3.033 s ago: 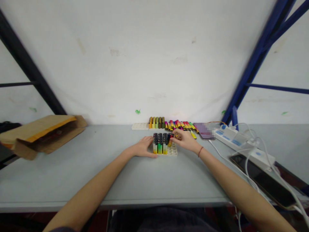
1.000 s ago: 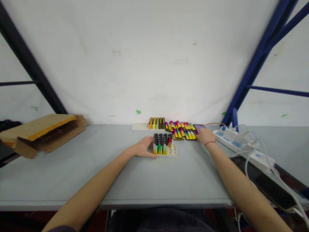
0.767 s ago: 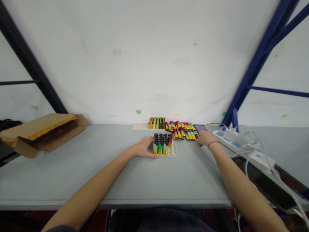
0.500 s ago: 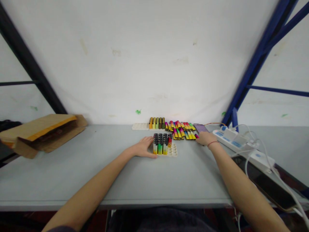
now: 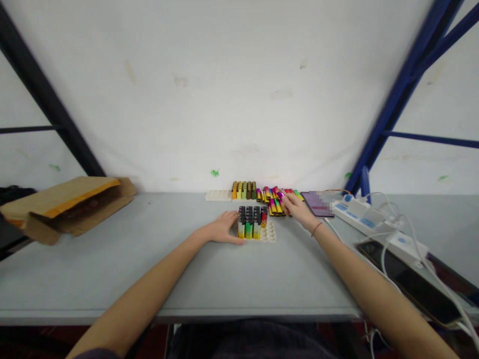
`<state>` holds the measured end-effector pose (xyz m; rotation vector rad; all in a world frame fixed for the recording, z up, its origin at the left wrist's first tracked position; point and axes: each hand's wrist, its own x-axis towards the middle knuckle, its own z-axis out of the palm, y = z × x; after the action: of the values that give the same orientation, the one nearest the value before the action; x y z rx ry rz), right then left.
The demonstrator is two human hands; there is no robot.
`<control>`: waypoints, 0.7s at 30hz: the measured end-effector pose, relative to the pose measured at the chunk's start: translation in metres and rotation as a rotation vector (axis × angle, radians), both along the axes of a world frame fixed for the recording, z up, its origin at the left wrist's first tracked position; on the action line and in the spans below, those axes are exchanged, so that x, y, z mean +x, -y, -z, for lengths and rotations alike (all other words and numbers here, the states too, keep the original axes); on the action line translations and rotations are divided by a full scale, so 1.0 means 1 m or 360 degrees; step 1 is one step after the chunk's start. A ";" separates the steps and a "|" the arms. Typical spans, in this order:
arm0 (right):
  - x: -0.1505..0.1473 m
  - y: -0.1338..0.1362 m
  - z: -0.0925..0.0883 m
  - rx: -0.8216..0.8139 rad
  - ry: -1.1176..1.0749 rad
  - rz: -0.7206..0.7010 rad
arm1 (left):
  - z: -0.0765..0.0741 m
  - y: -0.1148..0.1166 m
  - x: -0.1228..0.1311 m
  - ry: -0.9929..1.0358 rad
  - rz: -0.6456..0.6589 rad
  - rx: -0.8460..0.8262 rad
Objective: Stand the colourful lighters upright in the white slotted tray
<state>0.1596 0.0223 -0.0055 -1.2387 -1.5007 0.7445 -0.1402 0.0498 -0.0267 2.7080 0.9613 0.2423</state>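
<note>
A white tray with round holes [image 5: 270, 233] stands near the middle of the table, with several black-topped lighters [image 5: 249, 224] upright in its left and back part. My left hand [image 5: 221, 229] grips the tray's left side, thumb along the front and fingers behind. My right hand [image 5: 299, 209] is above the right part of a pile of shiny multicoloured lighters [image 5: 276, 207], which lie flat behind the tray. Between its thumb and fingers is a purple lighter [image 5: 281, 196], mostly covered by the fingers. Part of the pile is hidden by this hand.
By the wall stands a second white tray [image 5: 219, 195], its right part filled with yellow and brown upright pieces [image 5: 244, 190]. On the right are a purple-screened phone [image 5: 317, 203], a power strip [image 5: 359, 215] with cables and a dark phone [image 5: 409, 281]. A paper bag [image 5: 71, 204] lies left.
My right hand has moved left from the right end of the pile, carrying a purple lighter, and uncovered the purple-screened phone. My left hand stays at the tray.
</note>
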 end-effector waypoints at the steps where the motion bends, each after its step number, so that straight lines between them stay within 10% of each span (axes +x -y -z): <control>1: -0.006 0.002 0.000 0.0015 -0.0077 -0.0061 | 0.000 0.000 0.000 0.0000 0.0002 0.0002; 8: -0.032 0.012 0.001 -0.0397 -0.0880 -0.0282 | -0.001 0.001 0.000 0.0019 0.0004 0.0015; 21: -0.042 0.015 0.006 -0.0639 -0.1087 -0.0014 | 0.000 0.000 0.000 0.0060 0.0013 0.0003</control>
<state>0.1180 0.0068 -0.0113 -1.0956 -0.8154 1.3587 -0.1399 0.0495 -0.0263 2.6984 0.9400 0.2916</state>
